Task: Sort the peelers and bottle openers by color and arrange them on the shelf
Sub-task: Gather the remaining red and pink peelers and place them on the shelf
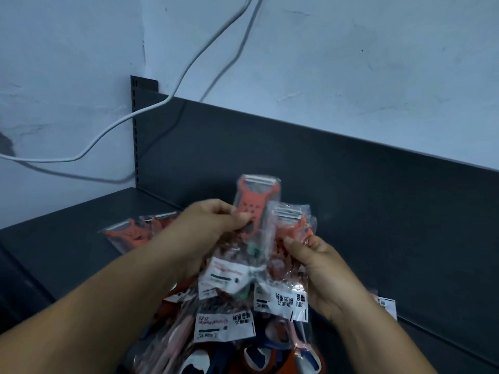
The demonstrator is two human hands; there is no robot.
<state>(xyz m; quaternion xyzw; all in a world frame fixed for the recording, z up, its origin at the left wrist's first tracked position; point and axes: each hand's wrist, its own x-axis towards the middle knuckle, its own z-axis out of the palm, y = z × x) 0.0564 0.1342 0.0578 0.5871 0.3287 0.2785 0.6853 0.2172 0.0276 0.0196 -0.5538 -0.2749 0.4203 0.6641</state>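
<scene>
orange peeler: bagged, upright, centre frame, pinched by left hand | second orange peeler: bagged, just right of it, gripped by right hand | pile of bagged tools: lower centre, below both hands | more orange peelers: lying on shelf, left of centre | cable: against wall, upper left

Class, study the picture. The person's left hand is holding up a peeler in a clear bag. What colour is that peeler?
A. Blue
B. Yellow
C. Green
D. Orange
D. The left hand pinches a clear bag with an orange peeler inside, blade end up. The right hand holds a second orange peeler, also bagged.
</scene>
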